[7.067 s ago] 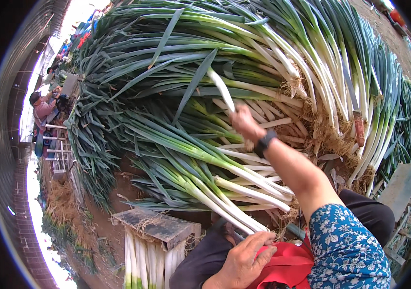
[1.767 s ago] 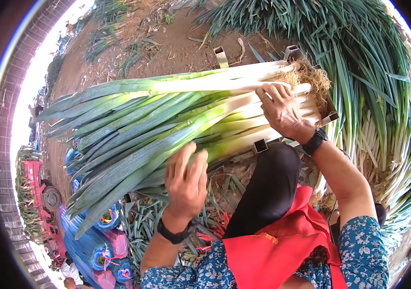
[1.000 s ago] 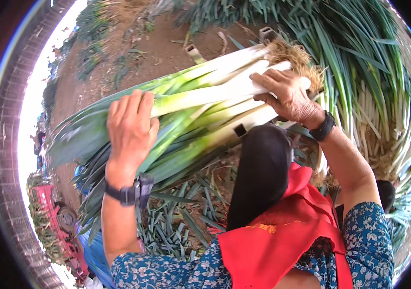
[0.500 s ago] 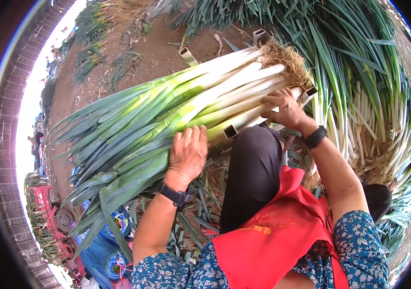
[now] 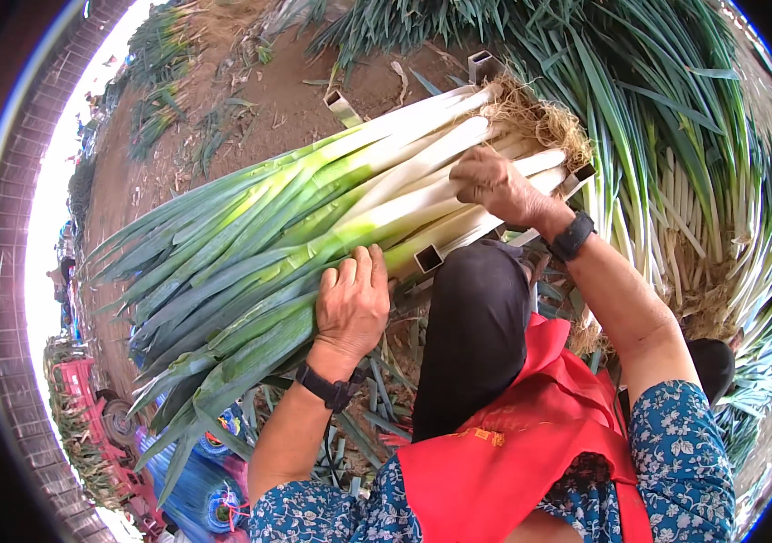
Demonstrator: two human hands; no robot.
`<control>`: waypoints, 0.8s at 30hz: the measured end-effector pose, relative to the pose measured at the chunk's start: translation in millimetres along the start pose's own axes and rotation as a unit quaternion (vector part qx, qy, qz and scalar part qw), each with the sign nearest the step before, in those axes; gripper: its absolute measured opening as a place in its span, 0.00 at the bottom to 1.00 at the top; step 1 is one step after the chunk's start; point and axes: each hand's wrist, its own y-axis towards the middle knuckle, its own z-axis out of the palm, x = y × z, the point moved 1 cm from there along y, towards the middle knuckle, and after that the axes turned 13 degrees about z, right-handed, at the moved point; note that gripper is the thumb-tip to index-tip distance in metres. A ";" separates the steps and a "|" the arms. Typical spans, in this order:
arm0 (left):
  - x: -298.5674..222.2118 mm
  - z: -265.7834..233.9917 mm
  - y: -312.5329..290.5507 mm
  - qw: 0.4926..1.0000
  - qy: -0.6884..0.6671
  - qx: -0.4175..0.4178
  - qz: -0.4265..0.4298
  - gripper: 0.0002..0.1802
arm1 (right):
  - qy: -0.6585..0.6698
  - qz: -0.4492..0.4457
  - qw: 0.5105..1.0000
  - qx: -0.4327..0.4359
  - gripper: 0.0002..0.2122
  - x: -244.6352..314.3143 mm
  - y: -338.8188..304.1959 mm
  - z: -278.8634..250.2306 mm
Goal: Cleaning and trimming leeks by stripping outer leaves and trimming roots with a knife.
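Since hemmed in on the right by a sprawling heap of loose green-and-white leeks [image 5: 703, 208], best to keep both elbows tucked and work straight ahead. Lying slantwise across the lap-high grey square-tube metal rack [image 5: 428, 259], over bare brown soil [image 5: 250, 100]: long bundle of white-stalked, green-leaved leeks [image 5: 313, 226], tan root tufts [image 5: 540, 122] up at the far right, leaf tips fanning down to the lower left.

Probably squaring and settling the stack. Worth pushing the root ends flush against one another while holding the leafy half flat, so nothing rolls off the rack's open side. Pressing evenly, not pinching, likely spares the soft leaves from bruising.

Left hand [image 5: 352, 303], black-banded at the wrist: laid palm-down on the green part, fingers loose and spread, gripping nothing. Right hand [image 5: 492, 181], also black-banded: fingers bent over the white stalks beside the roots, clasping them.
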 end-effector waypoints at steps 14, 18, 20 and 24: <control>5.1 -13.6 15.5 0.993 -0.051 0.064 -0.087 0.40 | -0.213 -0.080 0.971 -0.067 0.14 9.1 50.1 11.7; 7.9 -8.6 19.2 0.992 -0.102 0.032 -0.063 0.31 | -0.273 -0.004 0.957 0.094 0.15 8.0 69.9 -0.2; 6.5 -7.9 16.5 0.995 -0.080 0.010 -0.056 0.35 | -0.232 -0.009 0.967 0.103 0.11 5.9 68.5 -10.8; 10.2 -4.8 8.5 0.990 -0.103 0.016 -0.091 0.45 | -0.116 0.091 0.964 0.221 0.08 22.7 31.2 -37.9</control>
